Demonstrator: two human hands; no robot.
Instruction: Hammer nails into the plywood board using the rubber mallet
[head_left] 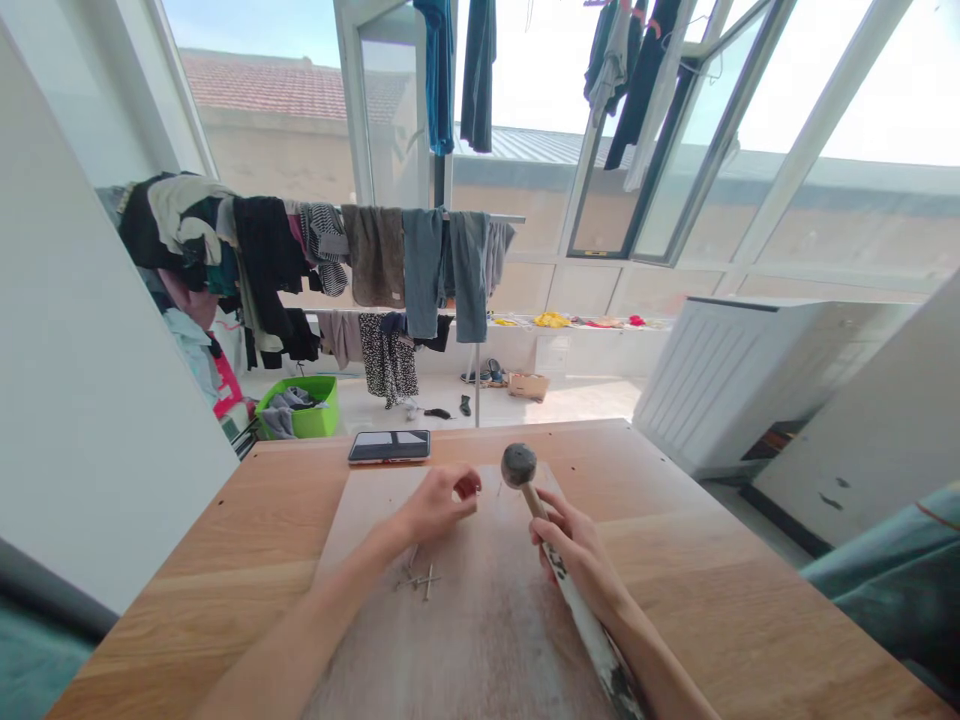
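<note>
My right hand (566, 535) grips a hammer (519, 466) by its long, worn handle, with the round dark head raised at the far end. My left hand (442, 503) is closed, thumb and fingers curled together over the pale board (480, 620); whatever is between the fingertips is too small to make out. A thin upright thing, perhaps a nail (499, 488), shows faintly between the left fingertips and the hammer head. Several loose nails (427, 580) lie crossed on the board, just below my left wrist.
A phone (390, 446) lies at the far edge of the wooden table (660, 560), beyond the board. Past the table are a green basket (300, 405) of clothes, a drying rack (478, 390) hung with laundry, a cardboard box (528, 386) and a white cabinet-like unit (697, 380).
</note>
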